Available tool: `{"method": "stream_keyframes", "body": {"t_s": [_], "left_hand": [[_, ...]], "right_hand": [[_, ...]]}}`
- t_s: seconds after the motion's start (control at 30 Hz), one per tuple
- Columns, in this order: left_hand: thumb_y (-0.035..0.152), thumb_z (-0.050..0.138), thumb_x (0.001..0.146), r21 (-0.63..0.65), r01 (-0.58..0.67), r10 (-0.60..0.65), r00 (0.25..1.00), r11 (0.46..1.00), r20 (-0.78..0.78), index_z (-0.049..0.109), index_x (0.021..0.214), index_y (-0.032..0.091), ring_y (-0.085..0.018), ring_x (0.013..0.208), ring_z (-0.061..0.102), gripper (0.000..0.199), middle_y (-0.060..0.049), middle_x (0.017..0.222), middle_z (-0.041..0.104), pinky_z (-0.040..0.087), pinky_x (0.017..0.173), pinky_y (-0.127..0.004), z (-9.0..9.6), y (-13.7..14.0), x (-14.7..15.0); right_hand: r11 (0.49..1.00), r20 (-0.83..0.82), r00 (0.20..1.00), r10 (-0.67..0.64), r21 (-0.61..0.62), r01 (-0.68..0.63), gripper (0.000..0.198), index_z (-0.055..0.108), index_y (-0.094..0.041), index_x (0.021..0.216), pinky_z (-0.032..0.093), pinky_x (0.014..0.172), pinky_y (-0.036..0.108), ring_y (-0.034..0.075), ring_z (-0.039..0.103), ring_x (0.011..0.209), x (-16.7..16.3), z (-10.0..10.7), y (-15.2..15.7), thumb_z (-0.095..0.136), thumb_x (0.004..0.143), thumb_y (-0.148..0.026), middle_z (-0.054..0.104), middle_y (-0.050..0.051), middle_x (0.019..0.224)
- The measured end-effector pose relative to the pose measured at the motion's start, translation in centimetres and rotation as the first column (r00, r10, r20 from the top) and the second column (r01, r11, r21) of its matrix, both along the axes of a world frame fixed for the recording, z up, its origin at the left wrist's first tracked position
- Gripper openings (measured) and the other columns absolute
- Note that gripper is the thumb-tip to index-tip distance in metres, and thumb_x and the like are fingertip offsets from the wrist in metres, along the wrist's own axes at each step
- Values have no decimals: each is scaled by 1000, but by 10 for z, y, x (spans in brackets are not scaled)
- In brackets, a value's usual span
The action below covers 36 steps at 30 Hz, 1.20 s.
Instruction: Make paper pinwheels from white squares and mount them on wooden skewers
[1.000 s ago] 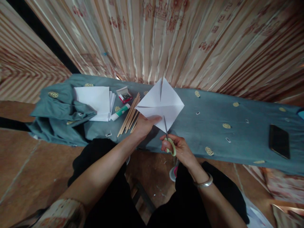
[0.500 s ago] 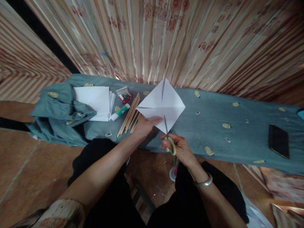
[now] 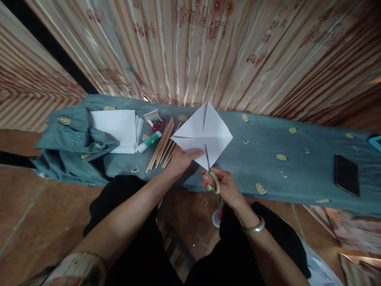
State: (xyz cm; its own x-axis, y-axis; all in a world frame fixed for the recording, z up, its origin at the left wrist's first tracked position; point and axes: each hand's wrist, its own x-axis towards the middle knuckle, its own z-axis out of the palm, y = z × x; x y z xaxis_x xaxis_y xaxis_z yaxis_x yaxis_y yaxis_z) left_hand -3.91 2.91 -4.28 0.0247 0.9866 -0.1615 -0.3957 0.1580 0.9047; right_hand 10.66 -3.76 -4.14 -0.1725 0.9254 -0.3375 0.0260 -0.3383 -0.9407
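Note:
A square sheet of white paper (image 3: 217,135) is held up corner-on over the cloth. It has slits running in from its left and far corners, and creases toward its middle. My left hand (image 3: 182,159) grips its near left edge, thumb on top and the other fingers hidden beneath. In my right hand (image 3: 222,183) is a pair of scissors (image 3: 214,184) with light green handles. Their blades lie at the paper's near corner, pointing toward its centre. One blade shows above the paper.
Left of the paper lie several thin wooden sticks (image 3: 160,147), a green and white glue stick (image 3: 149,142), an open red box of small metal pins (image 3: 154,121) and a stack of white paper (image 3: 114,129). A black phone (image 3: 346,174) rests on the teal cloth (image 3: 268,137) at right.
The view has shifted slightly. Both hands, the paper and the scissors keep nearly the same places relative to one another.

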Motion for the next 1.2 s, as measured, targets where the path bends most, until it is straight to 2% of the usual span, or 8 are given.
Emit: {"method": "stream_keyframes", "body": {"t_s": [0.23, 0.37, 0.6, 0.73, 0.9, 1.07, 1.2], "left_hand": [[19, 80, 52, -32, 28, -28, 999, 999, 18, 69, 82, 14, -18, 71, 62, 32, -4, 79, 71, 49, 71, -31, 4, -1, 0], [19, 82, 51, -24, 16, -15, 1000, 1000, 8, 69, 82, 14, -18, 74, 63, 35, -5, 83, 71, 50, 74, -32, 2, -1, 0], [24, 83, 53, -23, 50, -50, 999, 998, -18, 69, 78, 15, -18, 67, 62, 30, -4, 75, 70, 49, 69, -32, -1, -1, -1], [22, 84, 51, -13, 8, -8, 1000, 1000, 6, 70, 82, 15, -20, 72, 64, 35, -4, 80, 72, 50, 72, -33, -1, 0, -2], [22, 84, 52, -27, -3, 4, 1000, 1000, 25, 70, 83, 15, -18, 70, 64, 35, -4, 79, 72, 50, 69, -31, 3, -1, -4], [22, 84, 52, 3, 1, -1, 998, 1000, 68, 68, 86, 14, -18, 71, 64, 38, -4, 82, 72, 51, 70, -31, 9, 0, -7], [20, 85, 51, 54, -13, 8, 997, 998, 78, 69, 87, 15, -20, 78, 65, 40, -4, 87, 73, 51, 76, -32, 14, 2, -10]], "right_hand": [[1000, -7, 1000, -27, -2, 27, 52, 66, -18, 74, 43, 46, 22, 9, 52, 47, -1, -1, 1, 79, 58, -66, 61, -3, 53], [1000, 7, 1000, 4, 2, -4, 50, 66, -19, 76, 44, 47, 23, 10, 53, 49, 0, 2, 2, 78, 61, -64, 62, -2, 56], [1000, -11, 1000, -8, -17, 8, 49, 67, -18, 79, 44, 48, 23, 10, 54, 50, -2, 1, 2, 79, 60, -62, 63, -2, 56], [1000, -37, 999, -2, -21, 1, 47, 67, -18, 75, 42, 48, 22, 10, 53, 50, -4, 2, 3, 80, 60, -61, 63, -2, 56], [1000, -78, 997, -8, -15, 7, 52, 66, -18, 76, 41, 49, 23, 10, 53, 49, -9, 4, 4, 78, 59, -66, 64, -2, 56], [1000, -109, 994, -10, 1, 10, 56, 65, -18, 76, 39, 48, 22, 9, 51, 48, -14, 5, 8, 77, 58, -70, 63, -2, 54], [1000, -118, 993, 21, -4, -22, 56, 66, -17, 79, 38, 49, 22, 8, 51, 48, -14, 8, 12, 78, 58, -68, 64, -2, 55]]}}
